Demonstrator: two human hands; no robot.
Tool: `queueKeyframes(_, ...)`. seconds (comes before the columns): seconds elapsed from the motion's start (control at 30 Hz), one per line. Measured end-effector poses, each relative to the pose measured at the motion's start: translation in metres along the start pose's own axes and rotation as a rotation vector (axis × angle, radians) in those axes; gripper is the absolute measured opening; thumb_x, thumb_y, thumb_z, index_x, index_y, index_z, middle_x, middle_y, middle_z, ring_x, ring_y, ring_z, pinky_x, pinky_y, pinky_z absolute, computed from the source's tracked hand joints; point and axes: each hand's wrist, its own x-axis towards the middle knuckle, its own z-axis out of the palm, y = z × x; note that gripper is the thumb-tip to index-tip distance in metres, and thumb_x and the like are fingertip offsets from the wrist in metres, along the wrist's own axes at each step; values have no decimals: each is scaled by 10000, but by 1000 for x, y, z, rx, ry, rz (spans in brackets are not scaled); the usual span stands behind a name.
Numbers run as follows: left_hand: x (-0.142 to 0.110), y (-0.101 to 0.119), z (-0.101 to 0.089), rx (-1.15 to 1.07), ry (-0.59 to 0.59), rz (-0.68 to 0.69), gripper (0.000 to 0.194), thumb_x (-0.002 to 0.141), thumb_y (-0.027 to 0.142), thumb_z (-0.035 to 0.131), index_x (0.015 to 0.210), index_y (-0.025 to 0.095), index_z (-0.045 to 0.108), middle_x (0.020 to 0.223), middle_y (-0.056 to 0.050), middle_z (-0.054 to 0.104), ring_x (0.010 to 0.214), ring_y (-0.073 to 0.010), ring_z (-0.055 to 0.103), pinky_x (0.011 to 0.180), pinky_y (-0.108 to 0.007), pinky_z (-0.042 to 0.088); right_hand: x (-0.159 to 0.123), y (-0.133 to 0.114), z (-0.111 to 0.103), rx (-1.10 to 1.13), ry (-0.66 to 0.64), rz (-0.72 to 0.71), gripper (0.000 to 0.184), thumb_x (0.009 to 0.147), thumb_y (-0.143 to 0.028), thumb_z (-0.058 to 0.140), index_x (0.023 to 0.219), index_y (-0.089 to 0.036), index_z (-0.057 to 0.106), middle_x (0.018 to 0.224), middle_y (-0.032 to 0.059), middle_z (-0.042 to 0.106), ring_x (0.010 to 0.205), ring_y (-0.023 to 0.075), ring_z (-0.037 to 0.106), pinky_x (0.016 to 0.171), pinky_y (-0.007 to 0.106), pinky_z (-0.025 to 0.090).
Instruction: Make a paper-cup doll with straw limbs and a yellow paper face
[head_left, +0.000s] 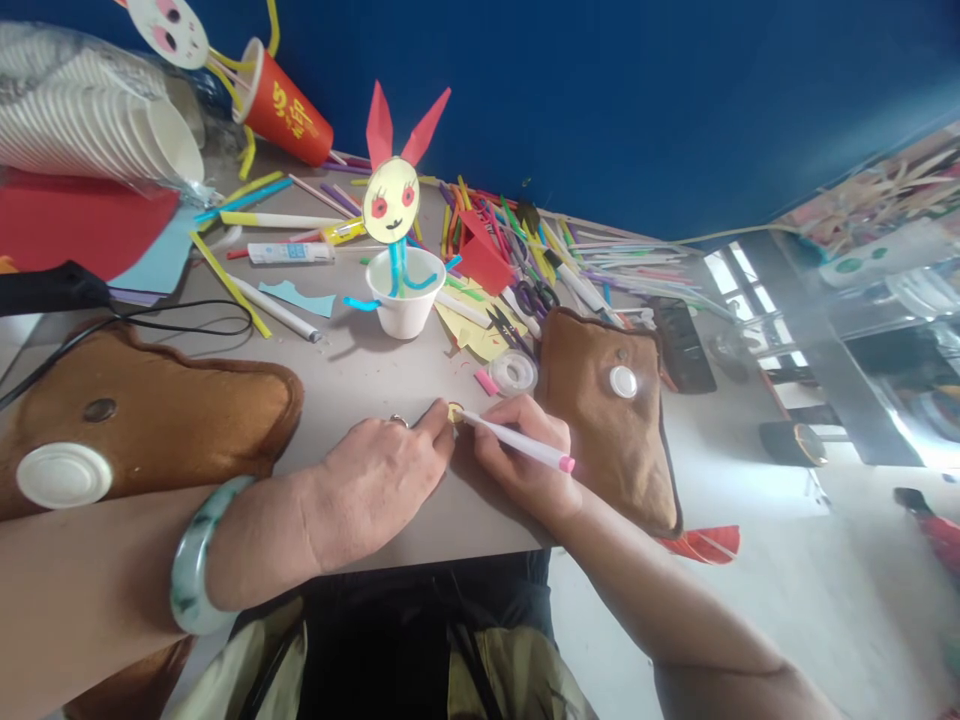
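Observation:
My right hand (pixel 517 445) grips a white marker (pixel 525 445) with a pink end, its tip on a small yellow paper piece (pixel 454 411). The fingertips of my left hand (pixel 382 470), pressed together, pin that piece to the table; a dark curved line shows along its edge. Just beyond stands a white paper cup (pixel 407 305) that holds a figure with a round yellow paper face (pixel 391 200), red paper ears and blue pipe-cleaner limbs. A roll of clear tape (pixel 513 371) and a pink stub (pixel 486 381) lie close to my right hand.
Brown cushions lie at left (pixel 172 410) and right (pixel 607 420). Scissors (pixel 536 298), yellow paper scraps (pixel 476 325), a glue tube (pixel 291 253) and many coloured sticks cover the back. An orange cup (pixel 289 110) leans by stacked paper cups (pixel 97 130). A black cable (pixel 202 328) crosses the left.

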Motion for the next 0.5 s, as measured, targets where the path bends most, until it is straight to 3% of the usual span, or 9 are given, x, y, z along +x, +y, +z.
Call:
queueKeyframes(0.27,-2,-1,5,-18,30,-11,495,964,218,489,1455,237,425,1425,-172,480,959,-231,685,754,-336,543,1,0,1,38,15,-29,132,803,-189,614,700,-215,536,551,-50,601,451,80,539,447,187,422)
queueKeyframes(0.5,-3,-1,5,21,27,12,520,949,214,506,1462,214,423,1446,-186,467,877,-206,697,683,-307,536,0,-1,1,34,11,-2,138,798,-193,607,691,-218,524,545,-50,600,445,80,534,437,189,418)
